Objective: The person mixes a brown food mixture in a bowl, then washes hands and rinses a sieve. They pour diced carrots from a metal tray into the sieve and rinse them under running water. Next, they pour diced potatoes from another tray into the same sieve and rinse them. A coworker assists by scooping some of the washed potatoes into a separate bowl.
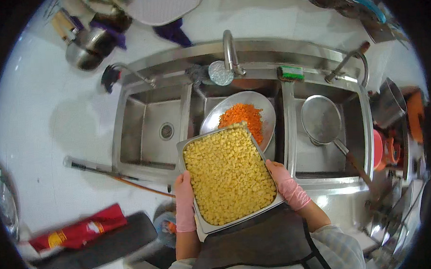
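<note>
A rectangular steel pan (201, 225) heaped with pale yellow diced cubes (231, 176), perhaps potato, is held in front of my apron. My left hand (184, 203), in a pink glove, grips its left rim with the thumb on top. On the opposite rim my right hand (286, 185), gloved alike, has its thumb over the edge; the fingers beneath are hidden. The pan's far edge overlaps a large round metal bowl (268, 111) in the middle sink basin. Chopped orange pieces (241, 115), likely carrot, lie in that bowl. Some yellow cubes reach the pan's far corner.
A steel sink has a left basin (151, 136) with a drain and a right basin (309, 163) holding a long-handled strainer (321, 116). A curved faucet (228, 48) rises behind the middle basin. A green scrubber (292, 72) sits on the back ledge. Pots (88, 50) hang at upper left.
</note>
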Motion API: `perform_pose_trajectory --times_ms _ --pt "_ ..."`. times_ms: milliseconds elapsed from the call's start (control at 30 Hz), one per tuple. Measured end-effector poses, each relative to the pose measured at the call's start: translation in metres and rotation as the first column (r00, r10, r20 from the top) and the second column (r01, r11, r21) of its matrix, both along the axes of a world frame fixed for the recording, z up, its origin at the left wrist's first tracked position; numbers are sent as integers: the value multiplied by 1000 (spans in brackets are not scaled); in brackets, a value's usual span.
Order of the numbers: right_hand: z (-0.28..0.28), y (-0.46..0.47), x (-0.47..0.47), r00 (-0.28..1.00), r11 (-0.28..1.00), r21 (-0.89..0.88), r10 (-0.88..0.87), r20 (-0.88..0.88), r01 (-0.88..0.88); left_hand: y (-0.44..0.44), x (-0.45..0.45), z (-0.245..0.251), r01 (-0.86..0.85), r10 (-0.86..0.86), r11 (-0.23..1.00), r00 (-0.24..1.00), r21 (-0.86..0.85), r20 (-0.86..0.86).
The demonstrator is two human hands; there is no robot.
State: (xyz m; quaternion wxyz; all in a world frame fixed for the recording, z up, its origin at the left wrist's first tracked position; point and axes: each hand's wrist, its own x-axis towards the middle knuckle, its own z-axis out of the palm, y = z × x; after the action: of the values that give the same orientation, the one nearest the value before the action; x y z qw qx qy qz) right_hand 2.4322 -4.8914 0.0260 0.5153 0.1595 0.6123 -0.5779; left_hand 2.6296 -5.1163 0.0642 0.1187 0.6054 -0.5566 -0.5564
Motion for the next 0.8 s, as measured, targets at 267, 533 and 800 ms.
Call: perform_pose_trajectory --times_ms 267,533,800 --pt "2 6 17 999 999 41 25 23 -26 8 12 17 17 -15 999 999 -38 52" --pt "-23 26 7 991 998 -26 64 114 -62 20 -1 25 73 -66 995 993 -71 96" --pt "-25 26 8 951 1000 -10 4 308 -2 23 -9 35 31 -30 999 999 -26 37"
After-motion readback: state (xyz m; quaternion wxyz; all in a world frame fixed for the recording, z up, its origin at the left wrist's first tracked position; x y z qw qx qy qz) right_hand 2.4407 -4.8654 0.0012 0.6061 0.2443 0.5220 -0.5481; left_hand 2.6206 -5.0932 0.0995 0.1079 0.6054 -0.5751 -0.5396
